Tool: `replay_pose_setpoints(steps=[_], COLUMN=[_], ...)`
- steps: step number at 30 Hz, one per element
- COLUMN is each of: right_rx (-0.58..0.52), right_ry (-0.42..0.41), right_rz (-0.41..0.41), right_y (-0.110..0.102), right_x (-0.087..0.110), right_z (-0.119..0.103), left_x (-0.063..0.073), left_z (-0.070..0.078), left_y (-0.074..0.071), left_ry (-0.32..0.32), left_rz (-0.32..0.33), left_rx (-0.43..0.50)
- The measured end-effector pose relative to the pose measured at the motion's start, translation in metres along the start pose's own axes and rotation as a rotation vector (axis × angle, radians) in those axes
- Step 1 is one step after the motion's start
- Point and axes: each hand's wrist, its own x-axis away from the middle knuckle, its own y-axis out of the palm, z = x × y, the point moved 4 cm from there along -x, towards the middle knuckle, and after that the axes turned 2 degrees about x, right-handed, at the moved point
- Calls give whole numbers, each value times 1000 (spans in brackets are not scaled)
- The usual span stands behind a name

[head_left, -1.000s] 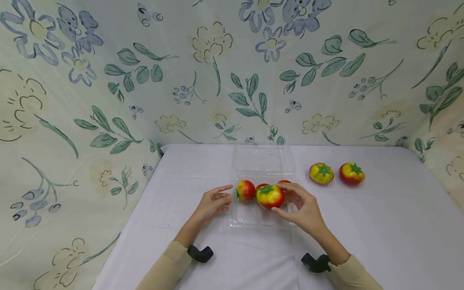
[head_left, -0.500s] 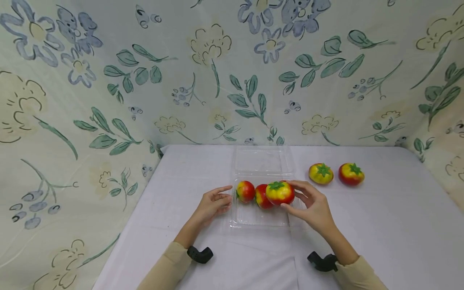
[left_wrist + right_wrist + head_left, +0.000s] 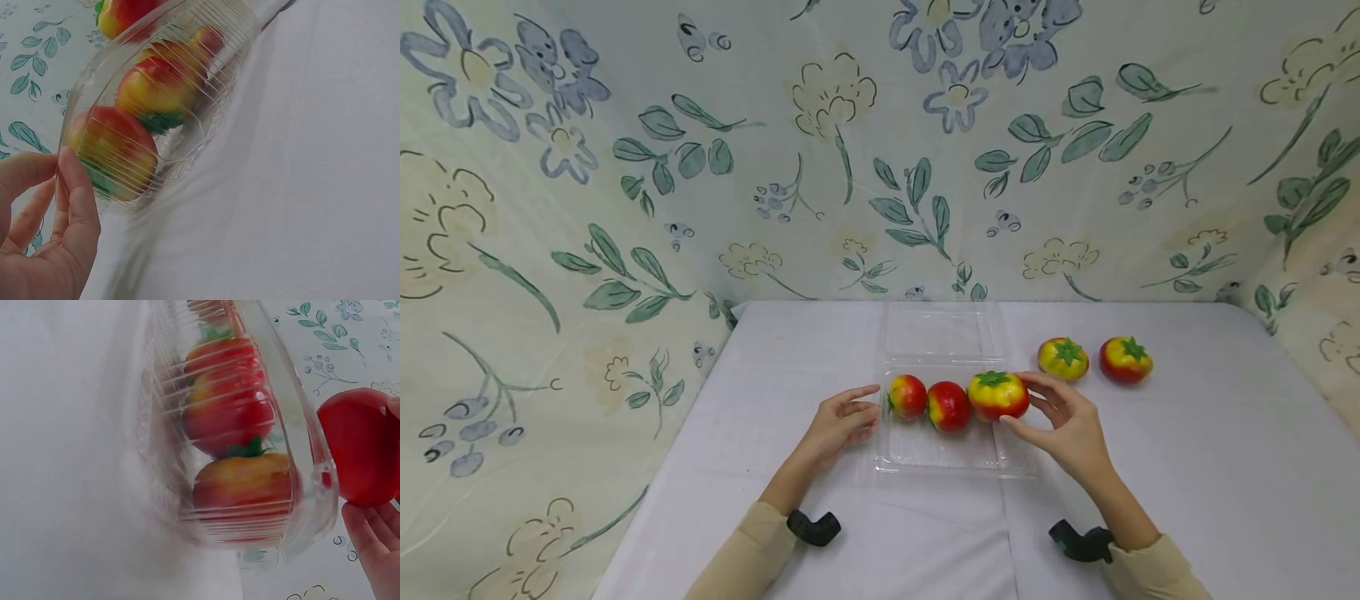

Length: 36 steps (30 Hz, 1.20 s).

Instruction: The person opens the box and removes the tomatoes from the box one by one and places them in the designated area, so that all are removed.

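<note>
My left hand (image 3: 844,423) pinches the left rim of a clear plastic clamshell box (image 3: 925,454), its thumb and finger at the edge in the left wrist view. Red-and-yellow tomatoes with green leafy tops lie in the box: one on the left (image 3: 907,397), one in the middle (image 3: 949,407). A third tomato (image 3: 247,484) shows through the wall nearest the right wrist camera. Above the rim at the box's right side, my right hand (image 3: 1067,421) holds another tomato (image 3: 997,395) by its side, which hides the one beneath in the head view.
The box's lid (image 3: 943,332) lies folded open behind it. Two more tomatoes, a yellower one (image 3: 1063,359) and a redder one (image 3: 1126,361), stand at the back right of the white-covered table (image 3: 1210,467). A flowered curtain (image 3: 880,167) hangs behind.
My right hand has carried its tomato rightward over the box, uncovering the middle tomato. My left hand has stayed at the left rim.
</note>
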Motion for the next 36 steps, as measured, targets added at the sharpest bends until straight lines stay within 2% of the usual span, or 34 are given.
replay_pose_setpoints(steps=[6,13,24,30,36], right_rx=[5,68,80,89,154], right_ry=[11,49,105,127,161], right_rz=[35,86,159,188,210], right_y=[-8,-18,-34,-42,-49], right_x=[1,3,8,11,14], right_z=[2,6,15,27,33], left_x=[1,2,2,3,3], left_z=[0,1,0,0,1], left_y=[0,-1,-1,-2,-1], left_ry=[-4,-3,3,0,-1], left_rz=[-2,-11,-8,-10,-13], left_rx=[5,0,-1,-11,-9])
